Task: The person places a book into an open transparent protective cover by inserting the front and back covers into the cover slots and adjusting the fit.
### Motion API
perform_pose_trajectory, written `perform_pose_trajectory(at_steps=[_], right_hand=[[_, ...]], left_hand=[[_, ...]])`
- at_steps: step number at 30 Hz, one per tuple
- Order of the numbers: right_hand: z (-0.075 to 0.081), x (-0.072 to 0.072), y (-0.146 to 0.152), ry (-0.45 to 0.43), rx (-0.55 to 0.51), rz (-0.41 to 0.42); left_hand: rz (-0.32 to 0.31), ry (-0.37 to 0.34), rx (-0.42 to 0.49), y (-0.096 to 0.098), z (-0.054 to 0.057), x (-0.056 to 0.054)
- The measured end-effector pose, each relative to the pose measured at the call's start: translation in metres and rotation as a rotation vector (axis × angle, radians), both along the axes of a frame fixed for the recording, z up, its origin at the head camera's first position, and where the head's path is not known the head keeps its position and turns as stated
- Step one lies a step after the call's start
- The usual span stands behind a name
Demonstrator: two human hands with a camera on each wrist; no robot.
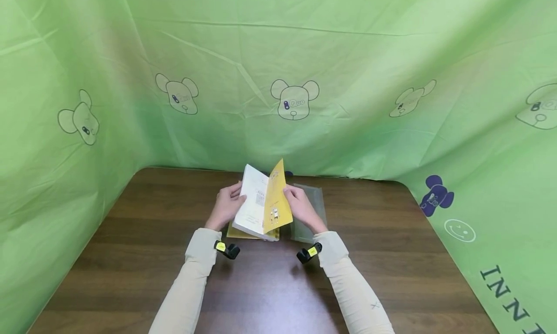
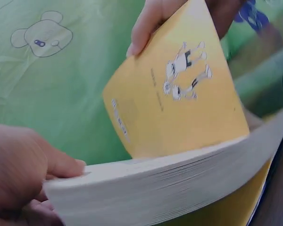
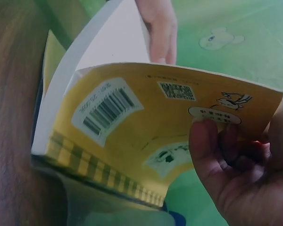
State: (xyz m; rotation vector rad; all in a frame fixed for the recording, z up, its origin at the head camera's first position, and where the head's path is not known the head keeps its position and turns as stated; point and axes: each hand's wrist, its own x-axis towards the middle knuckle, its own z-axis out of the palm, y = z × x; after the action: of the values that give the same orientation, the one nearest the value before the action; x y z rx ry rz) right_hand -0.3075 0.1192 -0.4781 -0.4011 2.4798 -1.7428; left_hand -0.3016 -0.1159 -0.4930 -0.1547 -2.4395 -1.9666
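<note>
A thick paperback book [image 1: 251, 198] is held open above the table at its yellow back cover [image 1: 278, 201]. My left hand [image 1: 227, 204] grips the page block at its left edge, thumb on the white last page. With the thumb on one face and fingers behind, my right hand [image 1: 302, 208] pinches the outer edge of the back cover. Small cartoon figures [image 2: 184, 75] are printed inside that cover. In the right wrist view, its outer side carries a barcode [image 3: 111, 110] and a QR code [image 3: 177, 91]. The yellow front cover [image 1: 243, 233] shows beneath the pages.
A translucent plastic sheet or sleeve [image 1: 317, 203] lies on the brown wooden table [image 1: 174, 218], partly behind my right hand. Green cloth [image 1: 235, 131] printed with bear heads hangs behind and beside the table. A black strap camera sits on each wrist.
</note>
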Motion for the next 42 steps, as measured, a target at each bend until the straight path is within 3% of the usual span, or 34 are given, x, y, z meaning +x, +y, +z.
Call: perform_pose_trajectory(at_steps=[4, 8, 13, 20, 26, 29, 32, 35, 39, 42], right_hand=[[-0.002, 0.001, 0.006, -0.033, 0.005, 0.031], [-0.005, 0.001, 0.012, -0.023, 0.019, 0.072], [-0.009, 0.002, 0.015, 0.018, 0.037, 0.067], [-0.015, 0.004, 0.019, -0.013, 0.047, 0.04], [-0.018, 0.004, 0.022, -0.03, 0.041, 0.042], [-0.018, 0.005, 0.023, -0.041, 0.038, 0.043], [-0.018, 0.006, 0.023, -0.05, 0.039, 0.039], [-0.018, 0.006, 0.023, -0.058, 0.044, 0.033], [-0.018, 0.007, 0.023, -0.062, 0.043, 0.029], [-0.018, 0.007, 0.023, -0.055, 0.036, 0.013]], left_hand=[[0.07, 0.058, -0.163, -0.005, -0.001, 0.001], [0.124, 0.081, -0.271, -0.008, -0.004, 0.004], [0.158, 0.075, -0.351, -0.011, -0.005, 0.006], [0.159, 0.034, -0.42, -0.011, -0.012, 0.007], [0.195, 0.037, -0.464, -0.008, -0.014, 0.007], [0.206, 0.075, -0.509, -0.004, -0.01, 0.007], [0.173, 0.185, -0.548, 0.004, -0.007, 0.007], [0.073, 0.263, -0.531, 0.015, -0.004, 0.009], [-0.09, 0.245, -0.492, 0.034, -0.004, 0.013], [-0.165, 0.224, -0.498, 0.047, -0.006, 0.016]])
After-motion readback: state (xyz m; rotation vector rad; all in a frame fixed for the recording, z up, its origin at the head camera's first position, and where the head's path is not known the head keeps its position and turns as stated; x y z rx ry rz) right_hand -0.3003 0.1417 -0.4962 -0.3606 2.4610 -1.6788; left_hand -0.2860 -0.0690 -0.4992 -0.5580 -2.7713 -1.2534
